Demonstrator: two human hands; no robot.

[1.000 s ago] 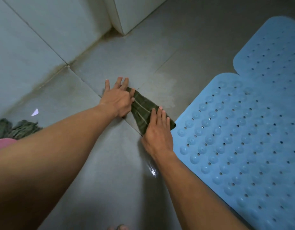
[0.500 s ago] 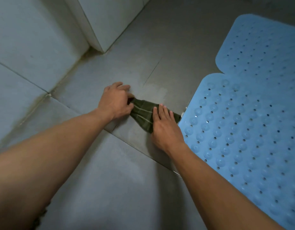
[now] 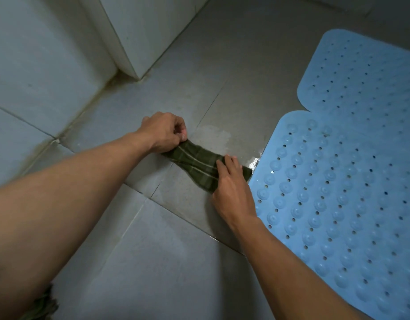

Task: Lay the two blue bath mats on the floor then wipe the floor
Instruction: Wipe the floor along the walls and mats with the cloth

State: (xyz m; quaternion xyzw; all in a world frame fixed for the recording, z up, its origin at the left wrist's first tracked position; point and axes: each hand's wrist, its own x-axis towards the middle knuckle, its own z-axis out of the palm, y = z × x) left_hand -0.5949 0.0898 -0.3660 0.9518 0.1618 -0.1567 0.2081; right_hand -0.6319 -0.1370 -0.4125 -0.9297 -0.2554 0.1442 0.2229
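A dark green cloth (image 3: 199, 162) with pale stripes is seen stretched across a grey tiled floor (image 3: 167, 262), held at both ends by 2 bare hands. The cloth's left end is bunched and pinched between the thumb and curled fingers of the left hand (image 3: 162, 131), which is closed into a loose fist just above the tile. The cloth's right end is pinned flat to the floor under the right hand (image 3: 231, 188), whose fingers (image 3: 223, 166) are extended and pressed together, lying on top of the fabric; only a small dark corner is left showing beyond them. That corner is seen touching the edge of the nearer blue bath mat (image 3: 342, 204), which is laid flat on the floor to the right, its surface covered with raised bumps and small holes. A 2nd blue bath mat (image 3: 361, 72) is laid beyond it, the 2 edges meeting. A wet, shiny patch (image 3: 254, 161) is visible on the tile just beside the cloth's right end, and a paler damp mark is seen above the cloth. Tiled walls (image 3: 44, 65) and a projecting corner are seen at upper left.
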